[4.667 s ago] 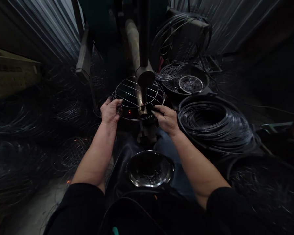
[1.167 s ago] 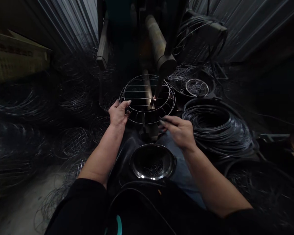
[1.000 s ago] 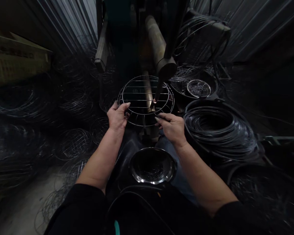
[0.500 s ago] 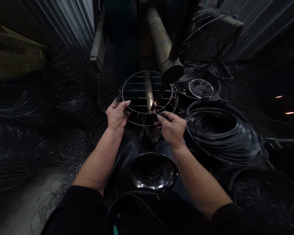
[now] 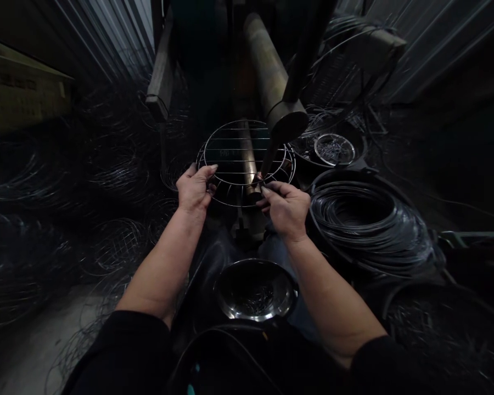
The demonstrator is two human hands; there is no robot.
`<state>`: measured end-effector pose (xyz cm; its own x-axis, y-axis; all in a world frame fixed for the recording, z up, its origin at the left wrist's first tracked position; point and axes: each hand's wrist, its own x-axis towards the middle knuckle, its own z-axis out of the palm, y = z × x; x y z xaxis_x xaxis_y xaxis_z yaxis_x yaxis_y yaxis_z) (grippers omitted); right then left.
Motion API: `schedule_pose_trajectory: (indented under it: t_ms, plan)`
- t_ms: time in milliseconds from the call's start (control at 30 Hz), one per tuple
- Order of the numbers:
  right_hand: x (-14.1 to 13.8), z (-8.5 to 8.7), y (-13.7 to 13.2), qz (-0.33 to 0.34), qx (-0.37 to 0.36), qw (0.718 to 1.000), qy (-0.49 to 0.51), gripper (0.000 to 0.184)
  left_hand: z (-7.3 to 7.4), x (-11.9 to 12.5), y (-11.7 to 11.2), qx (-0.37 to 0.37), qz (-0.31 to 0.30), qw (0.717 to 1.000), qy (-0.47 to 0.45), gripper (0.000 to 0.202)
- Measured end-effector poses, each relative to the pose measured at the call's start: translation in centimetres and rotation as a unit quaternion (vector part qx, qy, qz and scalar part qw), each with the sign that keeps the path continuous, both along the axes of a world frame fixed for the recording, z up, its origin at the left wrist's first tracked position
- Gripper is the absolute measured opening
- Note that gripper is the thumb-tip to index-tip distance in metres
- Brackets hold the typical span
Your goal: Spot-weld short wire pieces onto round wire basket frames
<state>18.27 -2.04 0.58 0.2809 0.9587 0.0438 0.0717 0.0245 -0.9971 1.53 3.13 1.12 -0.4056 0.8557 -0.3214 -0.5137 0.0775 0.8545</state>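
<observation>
Left hand (image 5: 195,189) clasped the near-left rim of the round grid rack of thin steel wire (image 5: 222,144), thumb over the top. Right hand (image 5: 286,204) pinched the near-right rim; possibly a short wire piece was also between its fingers, too dim to confirm. Rack lay level at scene centre, over the brass-coloured lower welder arm (image 5: 247,159) and beneath the dark cone-shaped upper electrode (image 5: 287,122). Shiny steel bowl (image 5: 255,288) sat near; coil of black wire (image 5: 366,219) lay right.

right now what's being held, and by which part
The wire rack: the left hand grips its near-left rim, and the right hand pinches its near rim under the metal tip.
</observation>
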Motion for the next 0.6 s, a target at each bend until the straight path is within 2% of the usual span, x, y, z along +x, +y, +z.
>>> schedule_pose_trajectory:
  t_ms: [233, 467, 600]
  plan:
    - [0.3, -0.2, 0.3, 0.01, 0.002, 1.0, -0.021, 0.017, -0.2, -0.2, 0.4, 0.005, 0.008, 1.0, 0.012, 0.036]
    - [1.6, -0.4, -0.7, 0.054, 0.022, 0.981, -0.185, 0.017, -0.2, -0.1, 0.4, -0.004, 0.003, 1.0, 0.006, 0.036]
    - [1.7, -0.8, -0.1, 0.057, 0.026, 0.987, -0.149, 0.016, -0.1, 0.1, 0.5, -0.013, 0.019, 1.0, 0.011, 0.037]
